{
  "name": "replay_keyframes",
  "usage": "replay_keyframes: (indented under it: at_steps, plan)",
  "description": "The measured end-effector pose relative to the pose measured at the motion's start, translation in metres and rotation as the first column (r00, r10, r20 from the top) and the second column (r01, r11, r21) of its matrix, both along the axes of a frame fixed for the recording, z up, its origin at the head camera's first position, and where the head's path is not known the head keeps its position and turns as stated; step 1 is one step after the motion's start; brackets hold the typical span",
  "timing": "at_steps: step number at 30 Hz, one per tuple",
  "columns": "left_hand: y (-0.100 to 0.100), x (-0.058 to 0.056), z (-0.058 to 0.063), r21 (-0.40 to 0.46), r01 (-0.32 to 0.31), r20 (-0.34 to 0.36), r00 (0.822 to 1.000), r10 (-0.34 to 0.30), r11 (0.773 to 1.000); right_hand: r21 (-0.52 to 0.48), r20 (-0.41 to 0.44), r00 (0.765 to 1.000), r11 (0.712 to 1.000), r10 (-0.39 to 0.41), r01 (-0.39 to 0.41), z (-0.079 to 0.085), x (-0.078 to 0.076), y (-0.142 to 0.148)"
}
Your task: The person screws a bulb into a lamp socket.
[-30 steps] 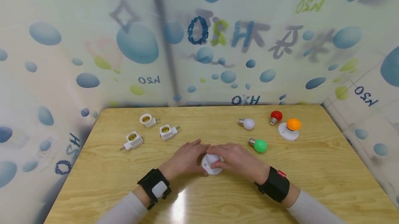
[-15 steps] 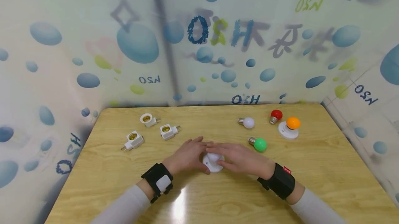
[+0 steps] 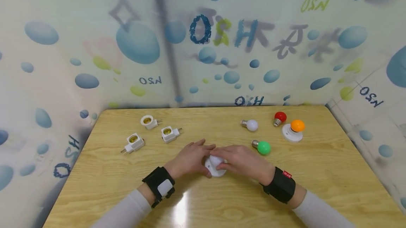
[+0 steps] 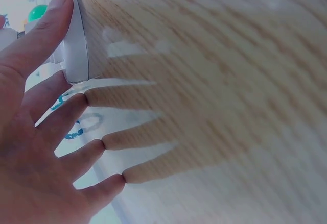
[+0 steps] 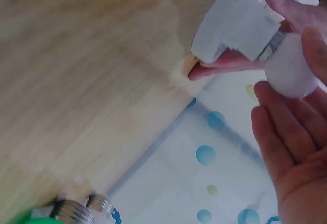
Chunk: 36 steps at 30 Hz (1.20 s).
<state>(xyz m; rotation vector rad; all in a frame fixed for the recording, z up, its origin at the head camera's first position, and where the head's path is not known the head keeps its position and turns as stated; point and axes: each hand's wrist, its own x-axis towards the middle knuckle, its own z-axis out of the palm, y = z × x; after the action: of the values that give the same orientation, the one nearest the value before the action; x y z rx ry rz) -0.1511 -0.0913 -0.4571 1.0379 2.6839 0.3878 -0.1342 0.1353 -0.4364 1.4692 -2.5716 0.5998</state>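
Observation:
In the head view a round white lamp holder (image 3: 213, 173) stands on the table between my hands. My left hand (image 3: 188, 161) grips its base from the left, thumb on the near side and index finger on the far side; in the left wrist view the thumb lies over the rim of the base (image 4: 77, 45). A white light bulb (image 3: 215, 161) sits upright in the holder, and my right hand (image 3: 244, 162) pinches it between thumb and fingers. In the right wrist view, a strip of the metal screw cap (image 5: 271, 46) shows between bulb and holder.
Three white plug-in sockets, including a round one (image 3: 148, 121), lie at the back left. To the right lie a white bulb (image 3: 252, 125), a green bulb (image 3: 264, 147) and a red bulb (image 3: 280, 117). An orange bulb (image 3: 297, 125) stands in another round holder (image 3: 291, 136).
My right thumb and fingers shift on the bulb, swinging slightly away from it and then back around it. My left hand stays on the base.

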Motion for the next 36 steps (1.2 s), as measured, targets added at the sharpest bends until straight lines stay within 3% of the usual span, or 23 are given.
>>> replay_keyframes:
  at_steps: [8, 14, 23, 30, 36]
  plan:
    - [-0.001, 0.000, 0.003, -0.001, -0.002, 0.024, 1.000, 0.002, 1.000, -0.041, 0.002, 0.992, 0.991, -0.125, 0.125, -0.008, 0.009, -0.006]
    - [-0.002, 0.000, 0.000, 0.021, -0.001, 0.033, 0.999, 0.000, 1.000, -0.048, 0.172, 0.973, 0.985, -0.157, 0.167, -0.012, 0.008, -0.006]
    - [-0.002, 0.000, 0.000, 0.033, -0.013, 0.052, 0.999, 0.011, 0.999, -0.019, 0.338, 0.940, 0.999, -0.034, 0.043, -0.004, 0.004, 0.004]
    - [-0.002, 0.000, -0.002, 0.033, -0.008, 0.050, 0.999, 0.007, 0.999, -0.075, 0.296, 0.955, 0.997, 0.007, 0.016, -0.005, 0.000, 0.006]
    - [-0.004, 0.001, -0.004, 0.039, 0.001, 0.050, 0.999, -0.003, 0.999, -0.064, 0.187, 0.982, 0.996, -0.041, 0.054, -0.007, 0.006, 0.003]
